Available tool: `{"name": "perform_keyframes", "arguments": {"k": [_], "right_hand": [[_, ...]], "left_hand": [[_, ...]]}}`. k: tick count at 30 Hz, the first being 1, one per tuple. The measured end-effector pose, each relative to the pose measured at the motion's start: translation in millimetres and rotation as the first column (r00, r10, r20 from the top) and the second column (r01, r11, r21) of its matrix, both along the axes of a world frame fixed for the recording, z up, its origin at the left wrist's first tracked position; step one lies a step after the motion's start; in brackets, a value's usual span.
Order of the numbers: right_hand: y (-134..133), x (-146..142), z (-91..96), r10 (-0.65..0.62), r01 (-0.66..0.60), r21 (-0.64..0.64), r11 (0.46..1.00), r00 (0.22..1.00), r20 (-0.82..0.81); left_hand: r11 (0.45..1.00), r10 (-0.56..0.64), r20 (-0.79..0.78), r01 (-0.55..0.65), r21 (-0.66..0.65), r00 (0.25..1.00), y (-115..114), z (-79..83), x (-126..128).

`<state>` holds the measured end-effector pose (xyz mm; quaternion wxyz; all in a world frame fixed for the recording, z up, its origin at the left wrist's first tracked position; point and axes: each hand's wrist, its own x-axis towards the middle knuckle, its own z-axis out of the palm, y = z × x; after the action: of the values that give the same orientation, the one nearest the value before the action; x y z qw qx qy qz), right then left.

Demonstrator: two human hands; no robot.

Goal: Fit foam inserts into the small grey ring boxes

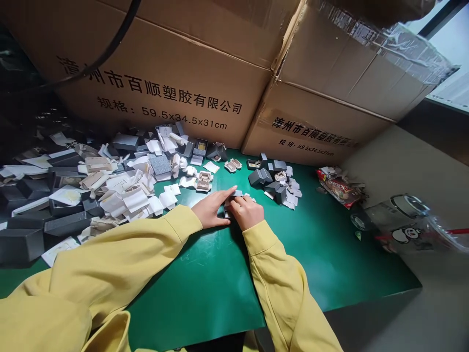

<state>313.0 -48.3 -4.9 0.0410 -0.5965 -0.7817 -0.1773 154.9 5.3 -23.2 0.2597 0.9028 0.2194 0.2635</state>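
A small dark grey box stands on the green table between my hands, mostly covered by fingers. My left hand grips it from the left, thumb at the near side and fingers at the far side. The fingers of my right hand are bent and pressed together over the box's opening; what they pinch, if anything, is hidden. Beyond my left hand lies an opened beige and white insert. A second opened insert rests farther back.
A large heap of dark boxes and white inserts covers the left side. A smaller pile of dark boxes sits behind my right hand. Cardboard cartons line the back. At right are a red wrapper and a clear plastic cup.
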Motion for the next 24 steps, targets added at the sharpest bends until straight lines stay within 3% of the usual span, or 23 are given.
{"name": "perform_keyframes", "arguments": {"k": [14, 24], "right_hand": [[1.8, -7.3, 3.4, -0.114, 0.107, -0.145, 0.984, 0.992, -0.044], [9.6, -5.1, 20.4, -0.149, 0.131, -0.223, 0.966, 0.987, -0.063]], "left_hand": [[0.998, 0.043, 0.054, -0.040, -0.054, 0.998, -1.4, 4.1, -2.5], [0.970, 0.141, 0.075, -0.123, -0.209, 0.987, 1.4, 0.6, 0.8]]}}
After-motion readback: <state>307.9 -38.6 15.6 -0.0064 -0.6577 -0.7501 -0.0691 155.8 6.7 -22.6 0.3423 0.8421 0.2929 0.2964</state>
